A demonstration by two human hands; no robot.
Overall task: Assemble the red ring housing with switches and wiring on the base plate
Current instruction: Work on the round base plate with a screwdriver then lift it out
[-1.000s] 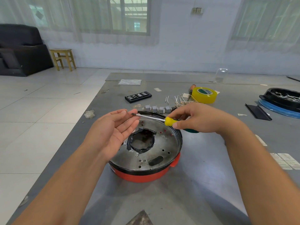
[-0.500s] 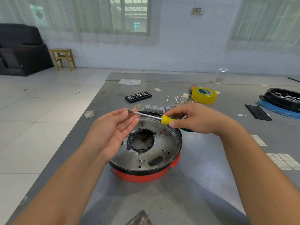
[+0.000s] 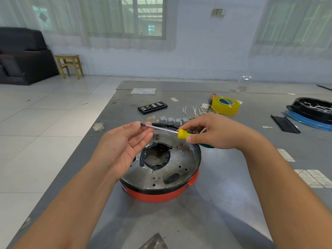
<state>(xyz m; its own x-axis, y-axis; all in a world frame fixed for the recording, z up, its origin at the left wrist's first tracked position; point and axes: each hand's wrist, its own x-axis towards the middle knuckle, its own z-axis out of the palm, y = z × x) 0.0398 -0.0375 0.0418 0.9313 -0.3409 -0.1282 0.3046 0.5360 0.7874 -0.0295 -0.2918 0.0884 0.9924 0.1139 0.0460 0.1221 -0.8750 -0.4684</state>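
Head view: the red housing sits on the grey tabletop, capped by the metal base plate with a taped central hole. Above it, the right hand curls its fingers around the yellow-and-green handle of a screwdriver. The left hand lies palm-up with fingers nearly straight, the screwdriver tip touching its fingertips. Grey switches, wires and yellow tape lie beyond.

Head cam, looks fwd/down, close over table.
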